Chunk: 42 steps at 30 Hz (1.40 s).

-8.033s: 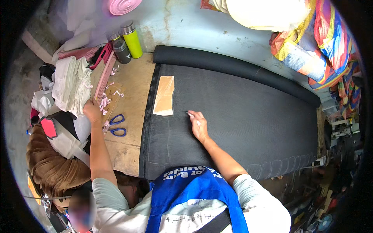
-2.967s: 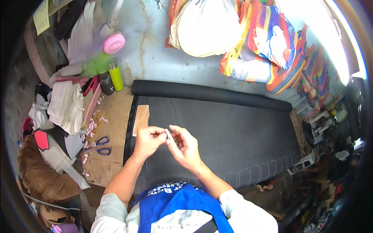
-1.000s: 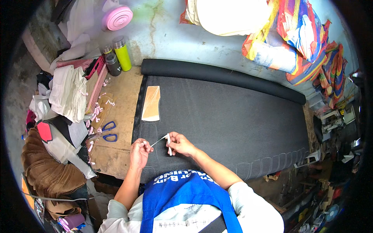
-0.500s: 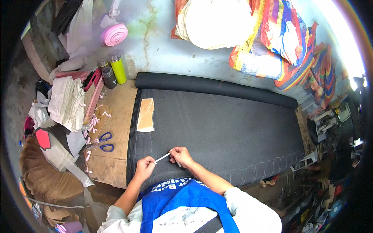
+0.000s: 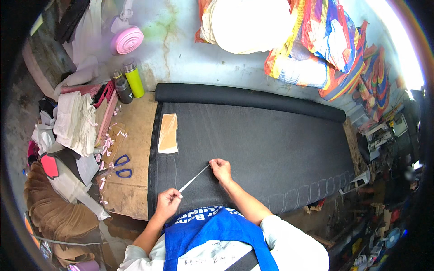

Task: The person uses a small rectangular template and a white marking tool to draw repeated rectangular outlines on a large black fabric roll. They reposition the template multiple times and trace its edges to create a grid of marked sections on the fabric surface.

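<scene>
A thin white strip (image 5: 193, 179) runs taut on a slant between my two hands, above the dark cloth. My left hand (image 5: 168, 201), closed, pinches its lower end near the cloth's front left part. Farther forward and to the right, my right hand (image 5: 221, 170) is closed on the upper end. The strip's exact kind cannot be made out. Beneath both hands lies dark grey cloth (image 5: 262, 149) with pale outlines drawn along its front edge. A tan pattern piece (image 5: 168, 134) lies on the cloth at the left, beyond my hands.
Blue-handled scissors (image 5: 122, 166) lie on the wooden table (image 5: 133, 194) among pink scraps. White cloth pieces (image 5: 77, 122) are stacked at the left. Two bottles, one lime green (image 5: 134, 79), stand at the back. The cloth's thick roll (image 5: 248, 101) borders the wall.
My right hand has moved forward and right, and my left hand slightly down. A longer length of the white strip now shows between them.
</scene>
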### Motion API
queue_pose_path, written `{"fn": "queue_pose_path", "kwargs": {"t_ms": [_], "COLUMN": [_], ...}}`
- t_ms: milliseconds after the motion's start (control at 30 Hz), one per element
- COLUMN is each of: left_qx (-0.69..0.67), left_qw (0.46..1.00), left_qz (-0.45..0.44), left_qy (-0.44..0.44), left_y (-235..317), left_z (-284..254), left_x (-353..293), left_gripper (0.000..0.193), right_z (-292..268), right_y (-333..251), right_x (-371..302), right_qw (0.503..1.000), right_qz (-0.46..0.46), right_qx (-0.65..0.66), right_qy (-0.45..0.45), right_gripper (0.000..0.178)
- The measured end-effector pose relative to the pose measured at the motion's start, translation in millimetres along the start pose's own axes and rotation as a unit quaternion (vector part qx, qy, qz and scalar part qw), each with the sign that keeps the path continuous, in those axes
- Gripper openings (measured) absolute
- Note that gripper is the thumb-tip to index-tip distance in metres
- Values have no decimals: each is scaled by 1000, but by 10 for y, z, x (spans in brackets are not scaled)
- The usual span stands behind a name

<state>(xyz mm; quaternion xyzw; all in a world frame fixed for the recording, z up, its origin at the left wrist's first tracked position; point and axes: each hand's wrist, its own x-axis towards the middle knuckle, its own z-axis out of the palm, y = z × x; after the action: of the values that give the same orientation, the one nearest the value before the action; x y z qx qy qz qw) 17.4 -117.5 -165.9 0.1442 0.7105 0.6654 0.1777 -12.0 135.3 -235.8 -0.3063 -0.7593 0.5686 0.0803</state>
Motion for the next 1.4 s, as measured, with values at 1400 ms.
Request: {"fn": "queue_pose_path", "kwargs": {"t_ms": [1400], "left_qx": [176], "left_qw": [969], "left_qz": [105], "left_qy": [139], "left_y": [450], "left_z": [-1167], "left_x": [1084], "left_gripper": [3], "right_z": [-118], "right_y": [-1620], "right_x": [38], "right_qw": [913], "right_qz": [12], "right_qx": [378], "right_qy": [-152], "right_gripper": [14]}}
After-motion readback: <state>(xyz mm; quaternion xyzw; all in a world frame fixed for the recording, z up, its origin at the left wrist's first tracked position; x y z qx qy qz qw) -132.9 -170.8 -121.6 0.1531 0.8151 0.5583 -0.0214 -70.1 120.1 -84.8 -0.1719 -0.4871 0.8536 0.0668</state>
